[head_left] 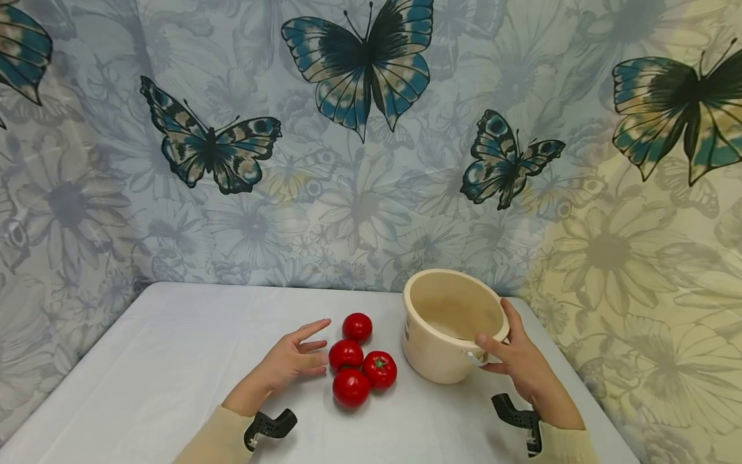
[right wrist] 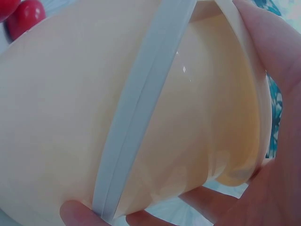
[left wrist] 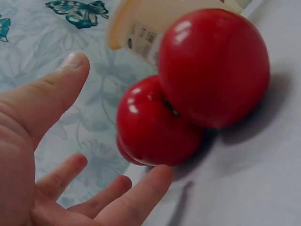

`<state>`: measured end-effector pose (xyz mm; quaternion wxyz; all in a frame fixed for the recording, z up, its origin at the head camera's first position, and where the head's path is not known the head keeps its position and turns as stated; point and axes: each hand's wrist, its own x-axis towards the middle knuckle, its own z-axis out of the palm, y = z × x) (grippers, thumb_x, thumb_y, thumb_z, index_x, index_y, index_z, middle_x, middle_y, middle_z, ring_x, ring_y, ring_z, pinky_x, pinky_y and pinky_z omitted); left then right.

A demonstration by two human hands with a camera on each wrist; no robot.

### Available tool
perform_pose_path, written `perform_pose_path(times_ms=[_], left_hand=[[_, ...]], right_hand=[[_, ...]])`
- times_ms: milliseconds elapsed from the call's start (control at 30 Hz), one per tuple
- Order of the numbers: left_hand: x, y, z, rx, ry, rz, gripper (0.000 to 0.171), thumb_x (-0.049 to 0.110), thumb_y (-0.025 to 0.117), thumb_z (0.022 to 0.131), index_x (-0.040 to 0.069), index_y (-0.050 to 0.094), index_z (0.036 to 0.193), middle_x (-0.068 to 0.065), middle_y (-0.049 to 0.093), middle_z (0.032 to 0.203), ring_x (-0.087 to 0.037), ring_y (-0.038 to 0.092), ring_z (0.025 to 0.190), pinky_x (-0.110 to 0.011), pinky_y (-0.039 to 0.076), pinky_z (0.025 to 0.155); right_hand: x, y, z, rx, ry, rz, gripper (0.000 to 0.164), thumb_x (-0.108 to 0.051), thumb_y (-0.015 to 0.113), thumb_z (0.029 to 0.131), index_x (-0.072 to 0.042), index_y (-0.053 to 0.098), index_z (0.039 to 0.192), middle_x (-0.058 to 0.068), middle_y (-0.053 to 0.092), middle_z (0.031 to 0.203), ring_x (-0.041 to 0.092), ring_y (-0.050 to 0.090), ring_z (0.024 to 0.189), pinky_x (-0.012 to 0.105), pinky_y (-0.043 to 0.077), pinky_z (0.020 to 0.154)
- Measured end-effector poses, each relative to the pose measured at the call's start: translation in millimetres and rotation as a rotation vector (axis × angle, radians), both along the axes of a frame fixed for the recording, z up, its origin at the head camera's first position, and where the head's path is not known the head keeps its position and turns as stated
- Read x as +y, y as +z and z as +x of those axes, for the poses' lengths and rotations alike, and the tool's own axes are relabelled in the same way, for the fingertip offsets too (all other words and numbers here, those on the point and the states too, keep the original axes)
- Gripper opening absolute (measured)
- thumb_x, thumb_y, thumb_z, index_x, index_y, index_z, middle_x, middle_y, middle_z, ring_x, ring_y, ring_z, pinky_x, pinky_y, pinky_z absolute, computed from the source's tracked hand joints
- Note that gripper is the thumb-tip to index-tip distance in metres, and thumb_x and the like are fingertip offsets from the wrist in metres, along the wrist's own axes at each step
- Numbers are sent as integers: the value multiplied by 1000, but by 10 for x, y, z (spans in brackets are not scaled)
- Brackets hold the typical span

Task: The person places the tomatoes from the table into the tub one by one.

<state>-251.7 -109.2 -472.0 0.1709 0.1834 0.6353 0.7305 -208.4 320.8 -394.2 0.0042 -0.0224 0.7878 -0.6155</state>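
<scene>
Several red tomatoes (head_left: 350, 388) sit in a cluster on the white tabletop, one with its green stem end facing up. My left hand (head_left: 284, 364) is beside the cluster on its left, fingers spread and holding nothing. In the left wrist view its fingertips come close to a tomato (left wrist: 155, 127); whether they touch it I cannot tell. To the right of the tomatoes, a cream plastic bucket (head_left: 431, 354) tilts slightly. My right hand (head_left: 524, 364) grips its rim from the right side. The bucket's pale handle (right wrist: 136, 108) crosses its side in the right wrist view.
White cloth covers the table (head_left: 174, 361). Behind it hangs a butterfly-and-flower patterned backdrop (head_left: 365, 219), which also runs along both sides. A black strap mount (head_left: 271, 425) is on the left wrist, with another black mount (head_left: 516, 412) on the right.
</scene>
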Motion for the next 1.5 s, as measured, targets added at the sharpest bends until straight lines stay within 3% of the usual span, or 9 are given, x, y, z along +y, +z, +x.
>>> perform_pose_path(times_ms=[300,433,633,900,1200,1500], left_hand=[[74,-136,11,-56,-26,0,74,5,73,91,5,35,155,-27,23,158,-44,38,137,-51,53,91],[92,-181,-1,-60,-8,9,73,4,73,90,3,36,153,-22,25,159,-42,40,136,-49,54,90],[141,-200,-13,-40,-12,21,67,3,71,91,1,40,151,-16,25,159,-43,39,135,-50,54,89],[209,-237,-27,-3,-19,8,59,5,68,95,1,44,149,-21,33,154,-32,58,116,-49,55,88],[273,-257,-46,38,-9,-36,55,8,70,94,3,51,145,-18,40,149,-29,60,111,-45,57,84],[265,-285,-46,54,-1,-45,53,7,71,92,1,54,142,-19,52,138,-26,62,105,-43,59,81]], right_hand=[[8,-7,-6,7,-7,9,99,-25,65,99,-23,-13,159,30,6,158,46,42,126,55,57,79],[9,-15,-11,5,-6,12,100,-27,66,98,-23,-13,159,30,6,158,46,42,126,55,57,79],[-1,4,4,0,2,11,100,-27,65,99,-25,-15,159,29,3,159,47,38,129,55,57,80],[-3,10,9,-2,4,7,99,-25,64,100,-25,-16,158,29,2,159,45,38,129,55,57,80],[-1,5,7,6,2,3,99,-25,65,99,-24,-14,159,31,5,158,43,43,125,56,57,79],[0,-6,-5,4,-2,-1,100,-27,66,99,-23,-14,159,29,4,159,49,36,129,56,57,79]])
